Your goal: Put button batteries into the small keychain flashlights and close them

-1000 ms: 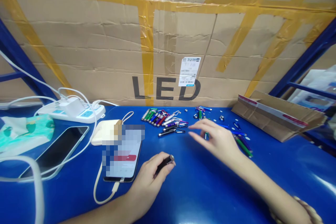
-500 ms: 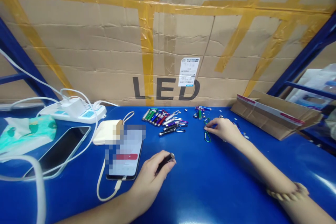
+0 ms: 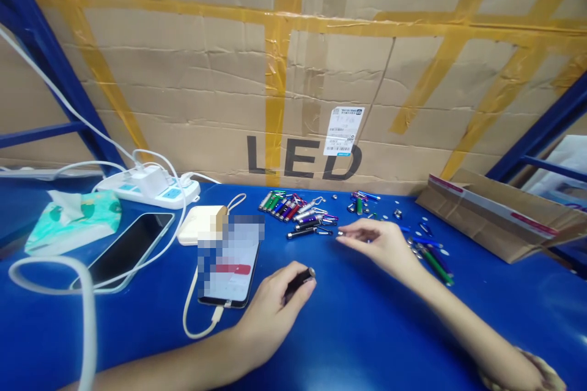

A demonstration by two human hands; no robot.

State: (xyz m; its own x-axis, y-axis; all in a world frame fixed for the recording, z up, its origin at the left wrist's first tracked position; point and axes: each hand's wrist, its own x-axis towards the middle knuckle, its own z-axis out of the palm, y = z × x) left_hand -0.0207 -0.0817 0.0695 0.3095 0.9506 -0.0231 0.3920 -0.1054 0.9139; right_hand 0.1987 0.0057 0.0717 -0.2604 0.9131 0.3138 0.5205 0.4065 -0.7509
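Observation:
My left hand (image 3: 279, 302) is closed around a black flashlight barrel (image 3: 300, 281), whose end pokes out past the thumb and forefinger. Much of the barrel is hidden by my fingers. To its right, my right hand (image 3: 373, 244) pinches a small shiny silver piece (image 3: 340, 233) between thumb and fingertip; its exact kind is too small to make out. Just beyond the hands lies a row of small coloured flashlights (image 3: 284, 206) with carabiner clips. A black flashlight (image 3: 301, 233) is the nearest of that row.
Loose blue and green barrels (image 3: 435, 264) and small parts lie right of my right hand. An open cardboard box (image 3: 486, 214) stands at the right. On the left are a lit phone (image 3: 233, 275), a dark phone (image 3: 131, 250), a power strip (image 3: 158, 195), cables and a tissue pack (image 3: 77, 220).
My right hand has moved left, towards my left hand, with a small silver piece showing at its fingertips. The green carabiner by its fingers is out of sight. My left hand keeps the black barrel.

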